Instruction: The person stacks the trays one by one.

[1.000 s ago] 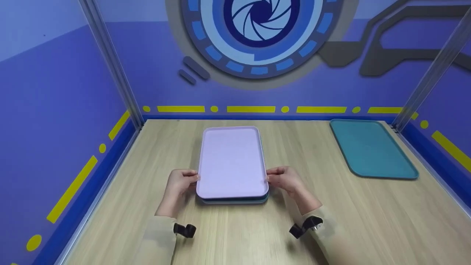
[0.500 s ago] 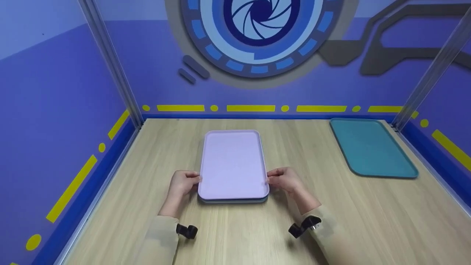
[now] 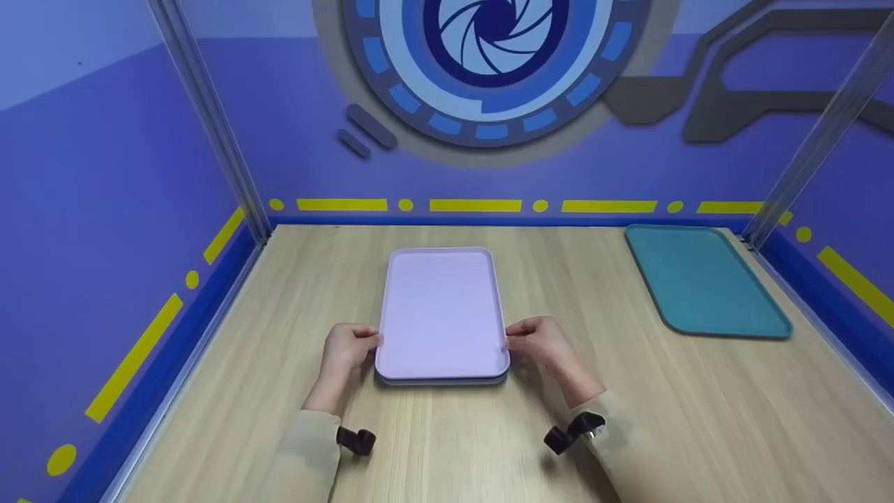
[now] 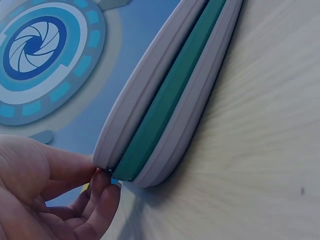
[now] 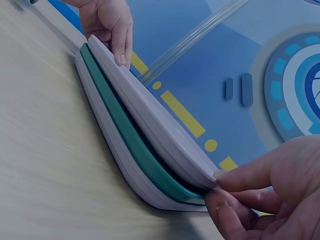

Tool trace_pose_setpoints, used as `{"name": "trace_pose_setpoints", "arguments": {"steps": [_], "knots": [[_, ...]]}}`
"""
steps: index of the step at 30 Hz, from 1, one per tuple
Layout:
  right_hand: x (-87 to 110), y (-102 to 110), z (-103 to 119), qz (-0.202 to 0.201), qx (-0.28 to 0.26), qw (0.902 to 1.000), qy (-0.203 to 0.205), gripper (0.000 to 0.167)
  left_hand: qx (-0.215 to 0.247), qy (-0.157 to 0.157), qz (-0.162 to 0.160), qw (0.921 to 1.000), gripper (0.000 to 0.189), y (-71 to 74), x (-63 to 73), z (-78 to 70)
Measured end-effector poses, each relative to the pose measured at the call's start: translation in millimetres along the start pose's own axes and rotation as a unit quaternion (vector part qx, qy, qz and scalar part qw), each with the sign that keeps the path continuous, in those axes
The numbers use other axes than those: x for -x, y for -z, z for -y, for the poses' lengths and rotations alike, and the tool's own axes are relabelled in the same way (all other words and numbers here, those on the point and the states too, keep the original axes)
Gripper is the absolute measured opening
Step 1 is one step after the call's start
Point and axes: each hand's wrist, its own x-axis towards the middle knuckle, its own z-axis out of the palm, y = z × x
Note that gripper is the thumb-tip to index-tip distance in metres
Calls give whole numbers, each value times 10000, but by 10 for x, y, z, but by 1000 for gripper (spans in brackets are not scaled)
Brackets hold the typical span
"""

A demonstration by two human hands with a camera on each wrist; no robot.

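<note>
A person in beige sleeves (image 3: 304,447) grips a lavender tray (image 3: 443,314) by its two long sides above a pale wooden tabletop (image 3: 447,454), left of the tabletop's middle and well in from its back edge. The left hand (image 3: 347,346) pinches the left rim toward the near corner, its fingers drawn narrow on the edge, the thumb uppermost. The right hand (image 3: 546,342) mirrors it on the opposite rim, thumb on top and the other fingers curled beneath, closed narrowly around the lip.

Directly below lie two more trays, a green tray (image 4: 171,90) in the middle and a pale tray (image 4: 194,95) at the bottom, the three forming a near-aligned stack. The right wrist view shows a dark gap between the lavender tray and the green one on the right side; the left wrist view shows a thinner dark line there. From the head view, only a sliver of the lower trays shows beyond the lavender tray's near edge.

A separate teal tray (image 3: 709,283) lies flat in the tabletop's far right corner, close to the back edge and well apart from both hands. A black device (image 3: 356,441) sits at the left wrist. Behind the tabletop's back edge rises a blue-purple wall (image 3: 279,126) bearing a round emblem (image 3: 492,91) and yellow markings (image 3: 475,205).
</note>
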Motion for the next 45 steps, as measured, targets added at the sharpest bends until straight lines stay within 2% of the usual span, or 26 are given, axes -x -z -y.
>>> {"name": "trace_pose_setpoints", "arguments": {"steps": [11,20,24,27,29,33,38,45], "knots": [[7,-42,0,-260,231,9991,236,20,23,-95,-97,9999,14,-27,-24,20],[-12,-31,-28,-183,135,9995,201,20,230,-146,-50,9996,17,-39,-23,41],[-30,4,-58,-37,108,9998,183,22,885,-47,204,9959,29,-52,-37,69],[-41,22,-71,115,57,9997,190,23,1497,141,381,9879,39,-70,-73,119],[-52,32,-80,225,22,9996,192,24,1748,207,427,9835,42,-77,-100,155],[-68,57,-87,439,-92,9989,158,26,1934,268,468,9796,44,-80,-133,205],[-96,149,-84,620,-77,9978,208,31,1978,250,513,9786,44,-73,-132,211],[-155,447,-126,63,-177,9998,112,38,2093,288,527,9760,44,-83,-123,218]]}}
